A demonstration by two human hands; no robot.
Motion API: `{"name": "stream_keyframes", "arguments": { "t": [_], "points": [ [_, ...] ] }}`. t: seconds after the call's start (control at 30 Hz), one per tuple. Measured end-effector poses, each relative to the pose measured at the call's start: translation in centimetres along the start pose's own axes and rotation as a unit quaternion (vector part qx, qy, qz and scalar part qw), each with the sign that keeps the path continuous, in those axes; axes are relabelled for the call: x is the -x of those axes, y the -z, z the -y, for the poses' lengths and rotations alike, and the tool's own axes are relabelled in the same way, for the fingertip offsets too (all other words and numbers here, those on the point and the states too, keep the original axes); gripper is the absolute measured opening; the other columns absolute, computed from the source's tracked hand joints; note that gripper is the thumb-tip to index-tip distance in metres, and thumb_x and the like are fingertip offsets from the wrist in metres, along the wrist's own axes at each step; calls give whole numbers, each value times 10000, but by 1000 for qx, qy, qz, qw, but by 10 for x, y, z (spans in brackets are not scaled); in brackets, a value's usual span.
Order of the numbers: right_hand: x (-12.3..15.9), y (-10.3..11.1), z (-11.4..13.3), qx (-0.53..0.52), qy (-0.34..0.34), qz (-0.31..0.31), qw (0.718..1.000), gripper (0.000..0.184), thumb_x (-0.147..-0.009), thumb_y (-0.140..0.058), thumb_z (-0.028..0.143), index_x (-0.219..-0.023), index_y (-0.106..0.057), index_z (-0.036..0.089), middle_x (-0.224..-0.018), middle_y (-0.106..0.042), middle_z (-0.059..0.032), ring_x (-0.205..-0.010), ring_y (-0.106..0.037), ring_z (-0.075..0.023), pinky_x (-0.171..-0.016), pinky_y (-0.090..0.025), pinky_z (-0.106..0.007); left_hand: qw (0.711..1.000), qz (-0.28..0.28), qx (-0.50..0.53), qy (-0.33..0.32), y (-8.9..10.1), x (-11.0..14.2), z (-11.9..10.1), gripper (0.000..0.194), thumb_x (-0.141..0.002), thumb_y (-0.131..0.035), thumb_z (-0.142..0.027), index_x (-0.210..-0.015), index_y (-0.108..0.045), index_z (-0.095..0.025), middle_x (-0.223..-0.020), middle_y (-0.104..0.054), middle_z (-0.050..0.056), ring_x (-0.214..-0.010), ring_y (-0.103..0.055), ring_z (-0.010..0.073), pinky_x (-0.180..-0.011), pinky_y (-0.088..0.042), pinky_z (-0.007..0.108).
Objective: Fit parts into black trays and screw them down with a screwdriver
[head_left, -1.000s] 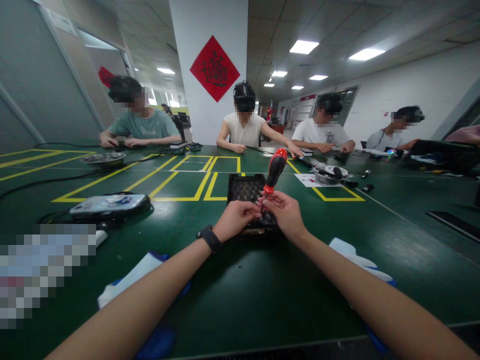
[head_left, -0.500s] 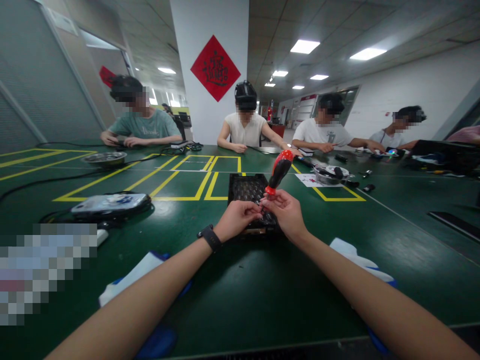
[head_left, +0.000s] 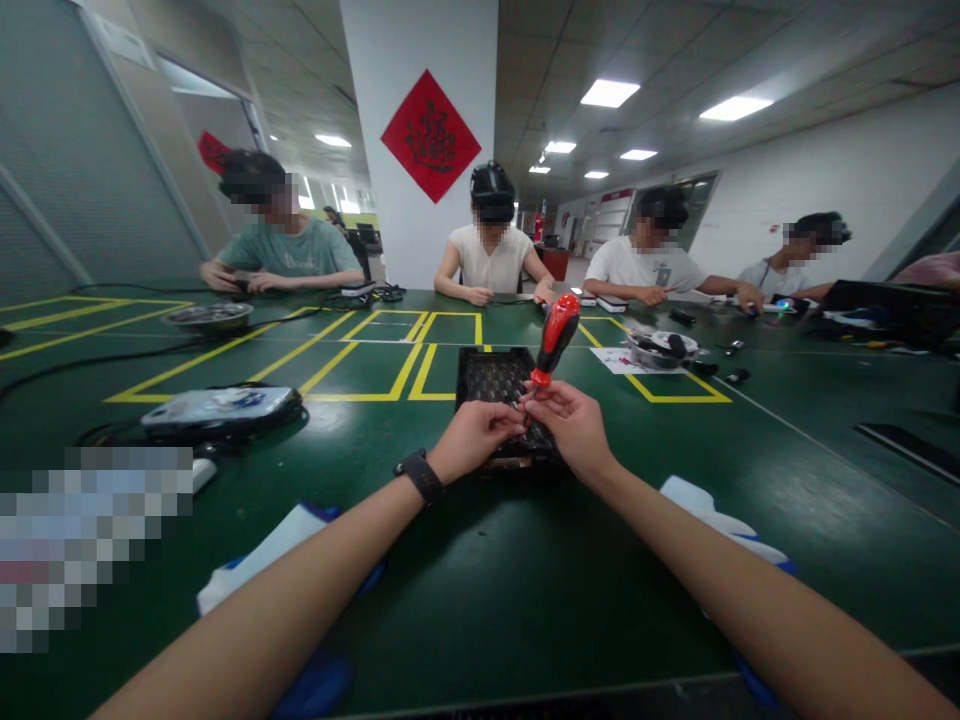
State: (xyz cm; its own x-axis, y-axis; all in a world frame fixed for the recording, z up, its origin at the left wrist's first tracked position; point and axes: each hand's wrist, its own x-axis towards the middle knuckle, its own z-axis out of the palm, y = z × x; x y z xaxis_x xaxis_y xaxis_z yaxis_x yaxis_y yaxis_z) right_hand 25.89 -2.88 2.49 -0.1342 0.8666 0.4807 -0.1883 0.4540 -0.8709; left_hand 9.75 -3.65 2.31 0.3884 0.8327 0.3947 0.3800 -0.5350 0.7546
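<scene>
Over a black tray [head_left: 487, 378], a person's right hand [head_left: 574, 422] is pinching a red-and-black screwdriver [head_left: 556, 340], handle upward; the left hand [head_left: 474, 437] is bunching its fingertips beside the shaft, hiding whether they are gripping anything.

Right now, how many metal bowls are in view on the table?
2. One bowl is farther back, left of the left hand; the other bowl is beyond the right hand, partly over a white sheet. Others may be hidden.

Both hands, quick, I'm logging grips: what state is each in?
Left hand: pinched closed; whether it holds anything can't be told.
Right hand: closed, holding the screwdriver.
</scene>
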Motion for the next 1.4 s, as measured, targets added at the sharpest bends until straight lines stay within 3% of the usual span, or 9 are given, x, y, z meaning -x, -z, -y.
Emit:
{"name": "stream_keyframes", "arguments": {
  "t": [0.27, 0.47, 0.6, 0.73, 1.2, 1.4],
  "points": [
    [0, 0, -5, 6, 21, -13, 1000, 255, -631, -722, 231, -855, -608, 186, -817, -638, -5, -726, -606, -120, -720, -507, -268, 998, 5, 53, 29, -2, 1, 2, 219, -708, -643, -309, -811, -656, -116, -743, -688, 60, -663, -625, 145, -622, -483, 236],
    [1, -2, -1, 3, 11, -14, 1000, 274, -648, -711, 245, -895, -610, 187, -854, -650, -10, -756, -617, -124, -725, -509, -264, 999, -6, 32, 13, -2, 1, 3, 201, -715, -634, -298, -798, -654, -116, -723, -679, 46, -637, -606, 130, -612, -469, 223],
    [2, -3, 5, -5, -18, 19, 1000, 271, -746, -618, 298, -986, -614, 174, -879, -665, -43, -824, -630, -150, -774, -507, -301, 1000, -11, 3, -2, -1, 1, 1, 177, -745, -594, -272, -793, -670, -119, -744, -682, 36, -664, -603, 132, -633, -456, 218],
    [2, -1, 5, -14, -14, 48, 999, 293, -756, -607, 290, -1025, -600, 175, -907, -663, -50, -857, -628, -159, -817, -498, -329, 1000, -10, -14, -8, 0, 1, 0, 166, -756, -574, -249, -801, -680, -130, -762, -688, 29, -686, -609, 134, -659, -453, 221],
    [1, -2, 1, -9, -12, -5, 1000, 283, -648, -705, 272, -871, -553, 189, -798, -636, -5, -707, -624, -128, -701, -519, -289, 1000, -19, 7, 11, -3, 1, 2, 189, -725, -631, -307, -784, -633, -127, -707, -661, 29, -618, -582, 116, -587, -448, 216],
    [-3, 3, 7, 32, 30, -32, 999, 300, -692, -670, 292, -941, -525, 208, -850, -620, -2, -799, -602, -133, -798, -476, -303, 990, -97, -87, -45, 1, -1, 2, 117, -792, -547, -259, -806, -604, -157, -771, -599, 22, -709, -537, 125, -658, -424, 240]
  ]
}}
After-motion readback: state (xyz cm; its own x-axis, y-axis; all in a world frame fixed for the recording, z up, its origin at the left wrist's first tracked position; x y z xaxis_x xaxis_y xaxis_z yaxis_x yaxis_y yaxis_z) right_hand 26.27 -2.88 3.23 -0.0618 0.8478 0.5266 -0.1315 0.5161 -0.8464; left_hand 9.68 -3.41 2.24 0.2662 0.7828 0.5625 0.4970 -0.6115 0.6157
